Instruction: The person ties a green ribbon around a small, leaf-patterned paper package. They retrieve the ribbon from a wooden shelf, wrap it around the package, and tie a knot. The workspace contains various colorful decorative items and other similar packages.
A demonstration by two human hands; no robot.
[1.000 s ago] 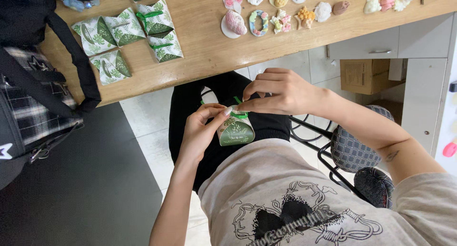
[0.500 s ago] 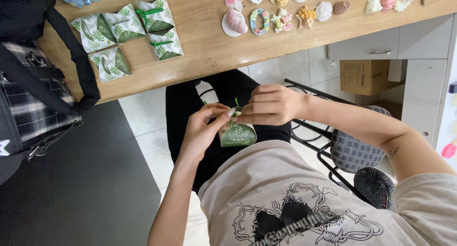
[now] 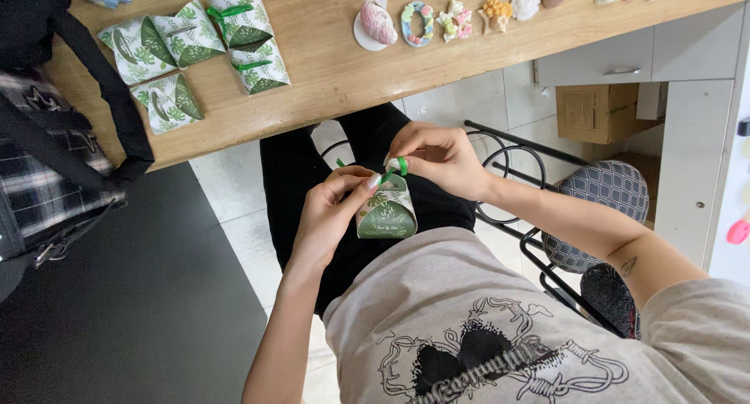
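Note:
A small green-and-white leaf-patterned gift box (image 3: 387,210) rests over my lap, below the table edge. My left hand (image 3: 332,212) cups its left side, thumb and fingers at the top. My right hand (image 3: 437,155) pinches a thin green ribbon (image 3: 400,166) at the box's top. Both hands are closed on the box and ribbon. Several finished boxes of the same pattern (image 3: 195,48) lie on the wooden table (image 3: 328,68), some tied with green ribbon.
Small pastel shaped pieces (image 3: 449,13) sit in a row along the table's far side. A black bag with straps (image 3: 55,138) hangs at the left. A black wire chair with a patterned cushion (image 3: 605,193) and a cardboard box (image 3: 598,111) stand to the right.
My right hand has drawn the ribbon in toward the top of the box, and both hands with the box have shifted slightly lower and closer together.

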